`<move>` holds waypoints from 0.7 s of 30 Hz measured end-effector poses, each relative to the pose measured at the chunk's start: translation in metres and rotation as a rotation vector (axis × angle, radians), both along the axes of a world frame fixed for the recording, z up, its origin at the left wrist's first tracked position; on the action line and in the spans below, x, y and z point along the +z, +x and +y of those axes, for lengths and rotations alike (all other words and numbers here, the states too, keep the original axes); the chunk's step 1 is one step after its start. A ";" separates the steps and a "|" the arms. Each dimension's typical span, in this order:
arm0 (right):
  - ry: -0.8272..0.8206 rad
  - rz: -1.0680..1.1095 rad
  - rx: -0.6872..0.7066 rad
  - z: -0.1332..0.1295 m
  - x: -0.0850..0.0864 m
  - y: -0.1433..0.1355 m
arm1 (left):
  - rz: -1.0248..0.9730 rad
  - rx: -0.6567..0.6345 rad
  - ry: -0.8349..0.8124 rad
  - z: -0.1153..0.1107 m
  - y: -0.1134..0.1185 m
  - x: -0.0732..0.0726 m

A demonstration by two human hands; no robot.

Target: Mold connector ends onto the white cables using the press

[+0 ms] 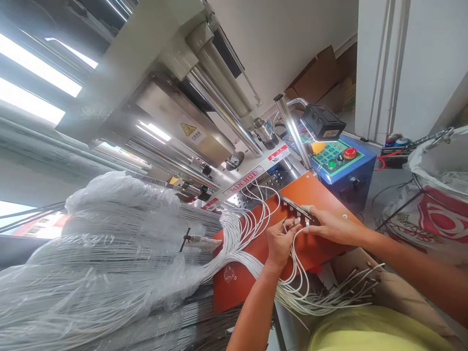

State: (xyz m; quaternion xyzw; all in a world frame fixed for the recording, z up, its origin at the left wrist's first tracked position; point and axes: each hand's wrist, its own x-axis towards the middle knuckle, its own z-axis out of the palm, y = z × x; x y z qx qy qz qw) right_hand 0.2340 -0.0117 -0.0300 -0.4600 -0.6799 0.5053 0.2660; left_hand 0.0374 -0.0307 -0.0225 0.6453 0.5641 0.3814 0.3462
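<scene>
Over the orange table [252, 243], my left hand [281, 241] is closed in a pinch on a white cable, close to a dark metal bar. My right hand [327, 225] grips the near right end of that metal bar [290, 205], thumb along its top. Small light-coloured pieces sit in a row along the bar's near edge; their exact kind is too small to tell. A bundle of white cables [234, 246] runs across the table under my left wrist. Several cable ends with dark tips [360, 282] hang past the table's near edge.
A large press [190, 126] with steel columns stands behind the table. Right of it is a blue control box [345, 170] with a red stop button [350, 153]. Plastic-wrapped cables [120, 258] fill the left. A white and red sack [431, 209] stands at far right.
</scene>
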 end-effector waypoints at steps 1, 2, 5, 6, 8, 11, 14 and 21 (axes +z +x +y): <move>-0.005 0.000 -0.001 0.000 0.000 0.000 | 0.001 -0.001 0.005 0.000 0.001 -0.001; -0.008 0.000 -0.002 0.000 0.001 0.000 | 0.002 -0.004 0.007 0.001 0.001 -0.001; -0.004 0.001 0.001 0.000 0.001 0.000 | 0.011 -0.006 0.007 0.002 0.003 -0.001; 0.001 0.001 0.004 0.000 0.001 0.000 | 0.017 -0.001 0.012 0.002 0.003 -0.002; 0.016 -0.002 0.007 0.000 0.001 0.001 | 0.036 0.010 0.032 0.001 0.004 -0.002; 0.022 -0.011 0.005 -0.001 0.001 0.001 | 0.059 0.008 0.047 -0.001 0.005 -0.004; 0.021 -0.026 0.001 -0.001 0.002 0.001 | 0.070 -0.002 0.045 -0.001 0.005 -0.006; 0.051 -0.052 -0.028 -0.002 0.000 -0.002 | 0.089 -0.092 0.077 0.004 0.008 -0.002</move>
